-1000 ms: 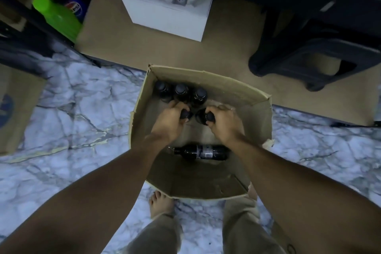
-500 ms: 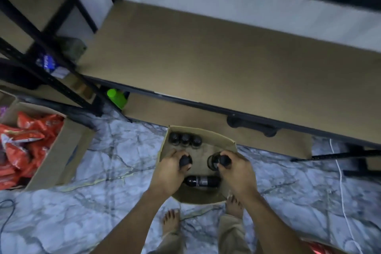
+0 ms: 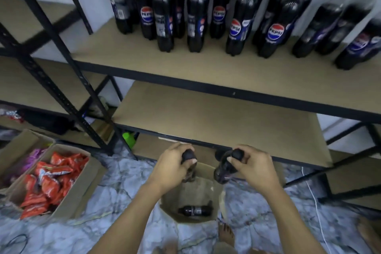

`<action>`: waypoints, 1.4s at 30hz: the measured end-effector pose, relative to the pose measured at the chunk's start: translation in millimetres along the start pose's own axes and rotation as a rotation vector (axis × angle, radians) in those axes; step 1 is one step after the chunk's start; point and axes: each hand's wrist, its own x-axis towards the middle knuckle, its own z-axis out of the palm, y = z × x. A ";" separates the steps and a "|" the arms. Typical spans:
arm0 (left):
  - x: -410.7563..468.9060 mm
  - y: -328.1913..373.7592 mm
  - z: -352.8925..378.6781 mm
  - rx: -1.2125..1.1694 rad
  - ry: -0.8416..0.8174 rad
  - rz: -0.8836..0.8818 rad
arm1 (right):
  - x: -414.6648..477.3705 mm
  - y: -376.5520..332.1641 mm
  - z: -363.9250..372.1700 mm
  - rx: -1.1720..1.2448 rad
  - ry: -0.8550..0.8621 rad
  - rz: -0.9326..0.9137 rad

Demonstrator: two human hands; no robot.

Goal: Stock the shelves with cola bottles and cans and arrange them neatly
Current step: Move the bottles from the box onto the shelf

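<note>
My left hand (image 3: 173, 166) grips a dark cola bottle (image 3: 189, 169) by its black cap, held above the open cardboard box (image 3: 171, 198) on the floor. My right hand (image 3: 254, 166) grips a second cola bottle (image 3: 225, 168) by the cap at about the same height. One more cola bottle (image 3: 194, 210) lies on its side in the bottom of the box. Several Pepsi bottles (image 3: 274, 20) stand upright in loose rows on the upper shelf (image 3: 206, 68). The shelf below (image 3: 206, 115) is bare board.
A cardboard box of red snack packets (image 3: 49, 181) sits on the marble floor at left. Black metal uprights (image 3: 53, 51) of a neighbouring rack cross the left side. A green bottle (image 3: 128, 138) lies under the lowest shelf. A white cable (image 3: 315, 202) runs on the floor at right.
Both hands have lifted their bottles up out of the box. The view has tilted upward, bringing the stocked upper shelf into sight.
</note>
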 end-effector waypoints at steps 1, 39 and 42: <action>0.6 11.0 -6.8 0.005 0.016 0.017 | 0.4 -6.4 -18.1 0.009 0.023 -0.016; 128.5 220.8 -34.1 -0.076 0.090 0.176 | 249.0 -31.8 -361.0 -0.142 0.167 0.034; 138.0 239.8 -36.4 -0.072 0.108 0.171 | 257.0 -18.5 -357.4 -0.082 0.182 0.053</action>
